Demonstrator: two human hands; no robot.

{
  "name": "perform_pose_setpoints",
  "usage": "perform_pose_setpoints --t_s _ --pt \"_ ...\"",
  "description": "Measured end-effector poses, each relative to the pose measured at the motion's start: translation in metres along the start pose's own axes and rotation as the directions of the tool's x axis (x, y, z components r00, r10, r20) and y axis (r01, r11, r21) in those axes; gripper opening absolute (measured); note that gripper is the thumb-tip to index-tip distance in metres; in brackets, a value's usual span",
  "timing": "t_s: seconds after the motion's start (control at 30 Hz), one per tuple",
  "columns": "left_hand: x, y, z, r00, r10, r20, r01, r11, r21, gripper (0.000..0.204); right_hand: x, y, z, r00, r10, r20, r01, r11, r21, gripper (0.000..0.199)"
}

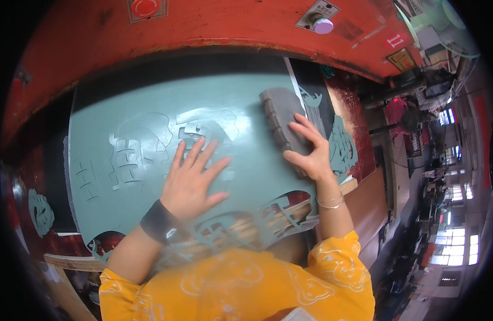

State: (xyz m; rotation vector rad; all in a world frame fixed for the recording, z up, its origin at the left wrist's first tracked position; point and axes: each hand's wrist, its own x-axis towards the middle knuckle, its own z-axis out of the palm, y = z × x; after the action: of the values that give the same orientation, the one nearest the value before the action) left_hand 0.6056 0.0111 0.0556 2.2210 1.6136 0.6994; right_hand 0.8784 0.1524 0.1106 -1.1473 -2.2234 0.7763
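Observation:
A large grey-green sheet [139, 112] lies on the bed of a red machine, with cut shapes outlined in it. My left hand [193, 179] lies flat on the sheet's middle, fingers spread, a black band at the wrist. My right hand [311, 152] rests on a dark grey cutting die block [283, 120] with a ridged left edge, at the sheet's right side. Fingers and thumb hold the block from above. Thin bracelets circle that wrist. The sheet's near edge [241, 224] is cut out into a lacy web.
The red machine head [214, 27] arches over the back, with a red button [146, 7] and a purple knob [322, 25]. Cut grey-green pieces [343, 150] lie right of the block, another piece [40, 213] at the left. A wooden strip [70, 262] runs along the near edge. A workshop aisle stretches right.

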Motion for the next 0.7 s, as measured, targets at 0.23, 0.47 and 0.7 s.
perform_pose_setpoints --t_s 0.23,0.47,0.7 --pt "-0.003 -0.004 0.007 0.999 -0.032 -0.035 0.028 0.995 -0.094 0.065 -0.022 0.006 -0.002 0.956 0.292 -0.043 -0.087 0.418 0.904 0.074" --pt "-0.003 -0.004 0.006 0.996 -0.033 -0.081 0.024 0.994 -0.105 0.062 -0.021 0.005 -0.004 0.945 0.326 0.008 -0.119 0.321 0.940 0.075" --pt "-0.002 -0.004 0.004 0.996 -0.027 -0.086 0.019 0.996 -0.088 0.060 -0.025 0.018 -0.004 0.949 0.314 -0.029 -0.087 0.348 0.933 0.076"
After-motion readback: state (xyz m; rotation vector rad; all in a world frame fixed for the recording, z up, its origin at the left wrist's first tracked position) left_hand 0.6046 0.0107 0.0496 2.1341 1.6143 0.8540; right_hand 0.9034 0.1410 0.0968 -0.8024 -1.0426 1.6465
